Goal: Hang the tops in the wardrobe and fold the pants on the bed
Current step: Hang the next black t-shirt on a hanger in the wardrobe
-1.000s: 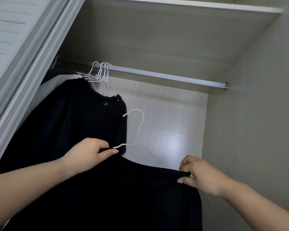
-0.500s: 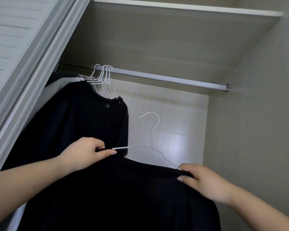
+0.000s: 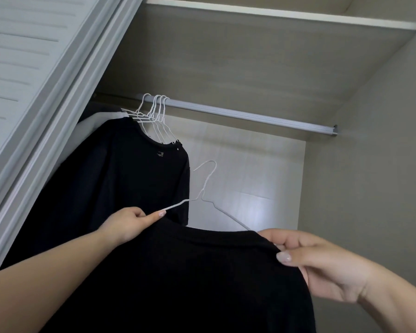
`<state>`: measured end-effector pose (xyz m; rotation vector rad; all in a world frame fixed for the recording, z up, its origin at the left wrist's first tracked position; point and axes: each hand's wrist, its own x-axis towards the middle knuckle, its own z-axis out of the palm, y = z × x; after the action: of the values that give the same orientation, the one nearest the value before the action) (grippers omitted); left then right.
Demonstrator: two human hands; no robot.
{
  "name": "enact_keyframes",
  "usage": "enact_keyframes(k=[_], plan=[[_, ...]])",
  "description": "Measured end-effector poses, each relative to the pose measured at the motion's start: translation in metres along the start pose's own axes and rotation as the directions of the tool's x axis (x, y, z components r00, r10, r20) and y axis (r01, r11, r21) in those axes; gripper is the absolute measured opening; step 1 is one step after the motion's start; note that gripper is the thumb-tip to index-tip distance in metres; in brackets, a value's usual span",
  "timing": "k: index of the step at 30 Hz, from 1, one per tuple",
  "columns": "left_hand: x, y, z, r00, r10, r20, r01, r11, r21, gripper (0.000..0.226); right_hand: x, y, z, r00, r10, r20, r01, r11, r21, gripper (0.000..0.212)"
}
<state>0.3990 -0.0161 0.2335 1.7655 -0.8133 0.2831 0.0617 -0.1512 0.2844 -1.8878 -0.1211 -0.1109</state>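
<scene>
Nearest, at 5 o'clock, the right hand [image 3: 322,265] pinched the black top [image 3: 178,272] at one shoulder, and the left hand [image 3: 130,224] at 9 o'clock gripped the other shoulder together with the white hanger [image 3: 203,188]. The hook stood tilted, well below the rail [image 3: 250,115] at 12 o'clock. It could miss the rail or catch the hung tops [image 3: 120,169], and the shoulder could slip off the wire.

held top [image 3: 190,284]: plain black
its hanger [image 3: 203,188]: white wire
hung top [image 3: 120,174]: black, small pale mark at the neck
garment behind it [image 3: 99,121]: light grey
rail [image 3: 250,115]: silver grey
wardrobe door [image 3: 22,68]: white, ribbed
</scene>
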Motion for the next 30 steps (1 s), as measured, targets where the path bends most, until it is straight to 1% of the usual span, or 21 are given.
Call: enact_keyframes(k=[2,5,7,8,10,12,14,16,17,18,20,21,22,25,26,28,30], plan=[[-0.002,0.001,0.013,0.998,-0.006,0.062,0.014,0.993,-0.118,0.060,0.003,-0.001,0.013,0.996,-0.086,-0.027,0.088,0.993,0.080,0.049],[-0.008,0.005,0.030,0.980,-0.014,0.199,0.078,0.946,-0.314,0.055,0.012,0.002,0.039,0.977,-0.190,-0.093,0.203,0.965,0.165,0.042],[-0.012,0.006,0.035,0.965,-0.011,0.263,0.120,0.908,-0.400,0.052,0.020,0.006,0.060,0.962,-0.243,-0.122,0.265,0.939,0.220,0.038],[-0.013,0.007,0.035,0.960,-0.011,0.280,0.136,0.892,-0.431,0.050,0.024,0.009,0.068,0.955,-0.260,-0.142,0.289,0.924,0.252,0.036],[-0.016,0.010,0.035,0.954,0.003,0.301,0.152,0.858,-0.491,0.042,0.030,0.012,0.083,0.943,-0.248,-0.221,0.310,0.896,0.317,0.039],[-0.018,0.016,0.033,0.944,0.046,0.328,0.141,0.840,-0.524,0.033,0.039,0.012,0.094,0.918,-0.217,-0.332,0.329,0.883,0.335,0.031],[-0.016,0.022,0.031,0.924,0.070,0.375,0.159,0.823,-0.545,0.027,0.049,0.011,0.100,0.876,-0.195,-0.441,0.351,0.885,0.305,0.032],[-0.018,0.034,0.031,0.899,0.087,0.429,0.213,0.771,-0.601,0.019,0.061,0.010,0.100,0.840,-0.191,-0.507,0.358,0.898,0.256,0.035],[-0.020,0.041,0.030,0.884,0.106,0.456,0.239,0.735,-0.634,0.019,0.067,0.010,0.099,0.827,-0.198,-0.526,0.361,0.905,0.226,0.034],[-0.021,0.047,0.029,0.867,0.135,0.480,0.260,0.699,-0.667,0.028,0.075,0.009,0.097,0.813,-0.206,-0.545,0.364,0.910,0.199,0.032],[-0.023,0.060,0.025,0.828,0.197,0.525,0.295,0.642,-0.707,0.065,0.089,0.006,0.093,0.776,-0.227,-0.589,0.379,0.913,0.148,0.028],[-0.024,0.066,0.023,0.810,0.233,0.538,0.295,0.630,-0.718,0.076,0.097,0.003,0.090,0.750,-0.249,-0.613,0.397,0.911,0.115,0.026],[-0.024,0.072,0.019,0.797,0.270,0.540,0.283,0.623,-0.729,0.079,0.104,-0.001,0.087,0.720,-0.275,-0.638,0.416,0.906,0.079,0.023],[-0.021,0.086,0.007,0.766,0.366,0.529,0.241,0.600,-0.763,0.065,0.128,-0.013,0.074,0.626,-0.351,-0.696,0.450,0.892,-0.046,0.017],[-0.019,0.090,0.003,0.751,0.408,0.518,0.210,0.597,-0.774,0.056,0.137,-0.018,0.070,0.597,-0.379,-0.707,0.458,0.884,-0.088,0.016],[-0.014,0.099,-0.003,0.728,0.476,0.492,0.141,0.599,-0.789,0.036,0.154,-0.029,0.061,0.562,-0.439,-0.701,0.480,0.863,-0.155,0.013],[-0.007,0.109,-0.008,0.757,0.480,0.444,0.082,0.603,-0.793,0.026,0.171,-0.041,0.051,0.537,-0.494,-0.683,0.500,0.839,-0.214,0.015]])
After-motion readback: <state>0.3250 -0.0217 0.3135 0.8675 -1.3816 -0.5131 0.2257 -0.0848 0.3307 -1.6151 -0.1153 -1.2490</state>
